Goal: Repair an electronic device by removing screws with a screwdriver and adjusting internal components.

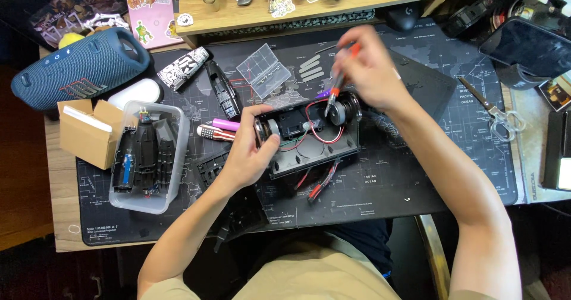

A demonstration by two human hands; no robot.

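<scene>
Head view: I see both hands on an opened black speaker shell (309,142).
Left fingers (262,134) clasp its end; right fingers (357,62) pinch a red-handled screwdriver (338,86) just above it on the tabletop (464,175).

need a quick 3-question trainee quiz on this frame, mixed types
1. True or false: the left hand grips the end of the opened speaker shell.
2. The right hand holds: A scissors, B screwdriver, C phone?
3. Fill in: the clear bin of black parts sits ___ of the shell in the picture.

Key: 1 true. 2 B, the screwdriver; the scissors lie apart on the mat. 3 left.
</scene>
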